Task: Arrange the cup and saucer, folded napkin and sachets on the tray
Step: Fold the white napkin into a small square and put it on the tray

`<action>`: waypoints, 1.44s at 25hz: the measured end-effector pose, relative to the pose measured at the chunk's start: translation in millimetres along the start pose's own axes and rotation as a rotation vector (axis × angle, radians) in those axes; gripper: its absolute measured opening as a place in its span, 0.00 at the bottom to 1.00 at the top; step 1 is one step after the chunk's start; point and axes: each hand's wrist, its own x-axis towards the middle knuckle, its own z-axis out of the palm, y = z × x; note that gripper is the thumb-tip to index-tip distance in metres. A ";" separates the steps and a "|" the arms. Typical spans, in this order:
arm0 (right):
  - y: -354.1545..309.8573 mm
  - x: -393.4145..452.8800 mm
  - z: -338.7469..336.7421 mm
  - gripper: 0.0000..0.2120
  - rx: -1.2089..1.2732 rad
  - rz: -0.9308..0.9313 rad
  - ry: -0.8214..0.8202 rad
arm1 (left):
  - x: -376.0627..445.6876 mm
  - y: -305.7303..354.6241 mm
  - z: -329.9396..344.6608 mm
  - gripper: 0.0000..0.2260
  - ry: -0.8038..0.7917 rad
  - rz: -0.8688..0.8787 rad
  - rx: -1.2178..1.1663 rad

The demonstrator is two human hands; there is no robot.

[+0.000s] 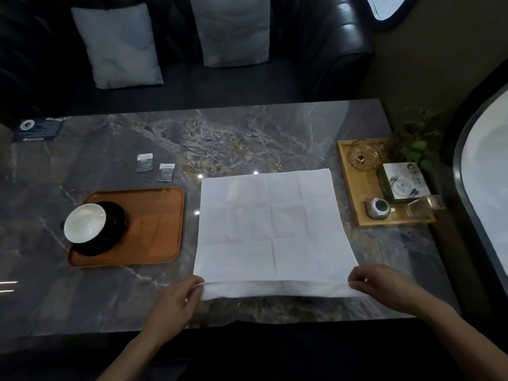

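The cup (pixel 85 223) sits on its dark saucer (pixel 110 235) at the left end of the orange tray (pixel 154 224), so that part is done. The napkin (pixel 272 229) lies open near the table's (pixel 110 298) front edge, and I pinch its two near corners, left hand (pixel 176 306) and right hand (pixel 384 287) closed on the paper, the near edge apparently just starting to roll over. The folding remains, then placing it. Both sachets (pixel 155 167) lie on the table just beyond the tray's far edge, not yet on it.
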 end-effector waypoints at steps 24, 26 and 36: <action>6.0 171.5 -120.1 0.03 0.331 0.146 0.281 | 203.6 -29.9 -21.6 0.10 0.106 -0.258 -0.396; 12.0 193.6 -118.3 0.03 0.310 0.181 0.311 | 224.3 -32.7 -19.2 0.05 0.105 -0.282 -0.397; 27.6 253.9 -106.7 0.03 0.122 0.222 0.339 | 265.5 -48.6 6.7 0.05 0.159 -0.399 -0.300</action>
